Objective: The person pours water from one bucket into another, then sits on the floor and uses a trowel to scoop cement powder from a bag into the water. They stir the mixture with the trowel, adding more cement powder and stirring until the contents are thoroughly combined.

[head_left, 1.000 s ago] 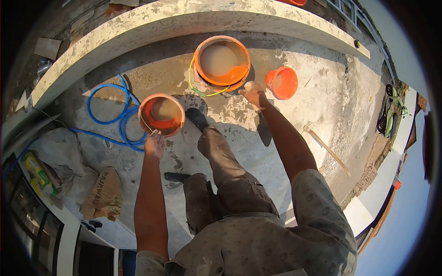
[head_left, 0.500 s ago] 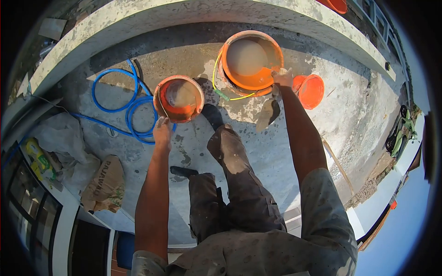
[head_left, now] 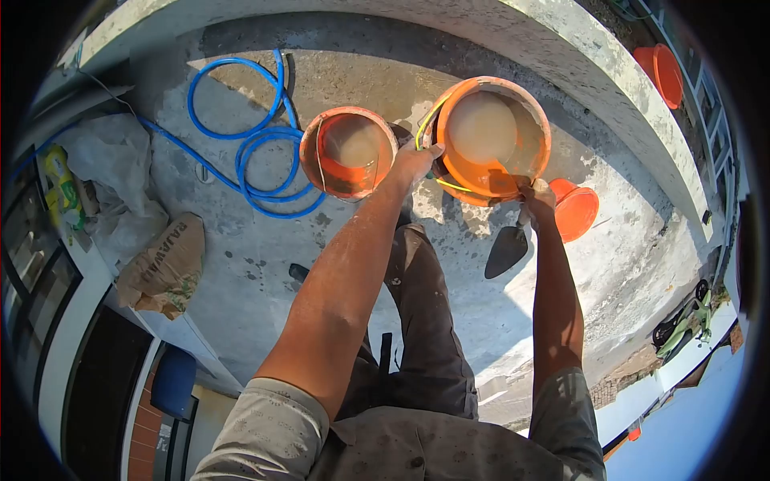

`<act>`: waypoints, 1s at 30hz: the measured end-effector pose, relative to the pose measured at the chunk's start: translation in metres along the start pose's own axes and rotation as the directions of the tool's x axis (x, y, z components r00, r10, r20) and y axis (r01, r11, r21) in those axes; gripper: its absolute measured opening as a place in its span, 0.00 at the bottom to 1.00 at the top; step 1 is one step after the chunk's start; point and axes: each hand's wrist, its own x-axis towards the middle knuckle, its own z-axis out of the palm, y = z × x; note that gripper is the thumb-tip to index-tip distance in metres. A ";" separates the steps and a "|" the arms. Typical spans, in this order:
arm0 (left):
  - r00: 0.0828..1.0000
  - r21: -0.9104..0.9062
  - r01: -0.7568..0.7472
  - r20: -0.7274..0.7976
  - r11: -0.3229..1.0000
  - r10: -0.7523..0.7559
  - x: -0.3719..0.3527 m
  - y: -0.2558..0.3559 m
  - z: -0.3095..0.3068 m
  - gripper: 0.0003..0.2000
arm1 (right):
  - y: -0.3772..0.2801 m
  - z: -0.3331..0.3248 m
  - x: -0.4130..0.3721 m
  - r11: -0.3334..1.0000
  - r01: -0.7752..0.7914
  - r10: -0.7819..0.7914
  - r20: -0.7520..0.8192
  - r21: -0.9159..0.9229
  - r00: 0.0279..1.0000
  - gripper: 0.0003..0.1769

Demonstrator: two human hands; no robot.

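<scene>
My left hand is closed at the near left side of the larger orange bucket, by its yellow-green handle; its exact hold is partly hidden. My right hand grips the near right part of that bucket, where an orange piece lies inside against the wall. Greyish liquid shows in the bucket. Below my right hand a trowel points down toward the floor. To the left of my left hand stands the smaller orange bucket, with cloudy liquid and a thin wire handle.
A coiled blue hose lies at the left. Near the left wall are a paper sack and plastic sheeting. A small red-orange bucket is right of my right hand. The low curved wall borders the far side.
My left hand has let go of the smaller bucket's handle and moved right to the larger bucket. My right hand stays at the larger bucket's rim. The view has shifted.
</scene>
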 end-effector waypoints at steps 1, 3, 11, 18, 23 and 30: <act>1.000 -0.061 -0.009 0.029 0.998 0.010 0.001 -0.005 0.000 0.21 | 0.000 0.003 -0.003 0.999 0.017 -0.017 -0.029 0.031 0.999 0.12; 0.997 -0.062 0.063 -0.044 0.996 -0.066 -0.003 -0.014 -0.011 0.16 | -0.002 0.017 -0.012 0.994 0.056 -0.047 -0.087 0.097 0.995 0.12; 0.975 -0.308 0.184 -0.062 0.933 -0.213 -0.062 -0.064 -0.035 0.20 | -0.069 0.023 -0.057 0.793 0.427 -0.422 0.113 -0.434 0.900 0.14; 0.959 -0.494 0.184 -0.100 0.850 -0.266 -0.095 -0.125 -0.041 0.16 | -0.103 0.050 -0.126 0.856 0.414 -0.384 0.154 -0.309 0.910 0.13; 0.933 -0.394 0.257 -0.136 0.882 -0.333 -0.102 -0.133 -0.046 0.15 | -0.115 0.059 -0.145 0.765 0.403 -0.377 0.157 -0.503 0.913 0.13; 0.924 -0.425 0.320 -0.056 0.847 -0.377 -0.109 -0.145 -0.046 0.18 | -0.136 0.075 -0.170 0.677 0.432 -0.417 0.173 -0.596 0.892 0.13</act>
